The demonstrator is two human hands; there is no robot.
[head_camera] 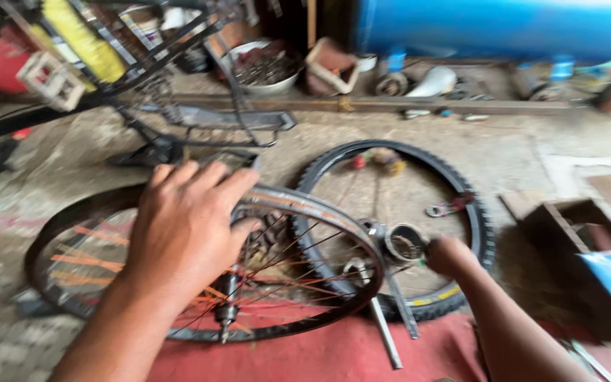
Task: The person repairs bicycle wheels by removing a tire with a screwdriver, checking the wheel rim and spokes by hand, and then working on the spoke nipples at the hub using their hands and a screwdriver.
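Left hand (185,226) is clamped over the rim of a spoked wheel (305,212) on a red mat (334,354) — right hand (450,256) is closed on a tool at the rim's edge, a loose tyre (475,205) lying just behind.

The concrete floor (518,152) carries a tyre (486,226); a red mat (334,357) lies beside the tyre, a wooden box (567,226) just past it.
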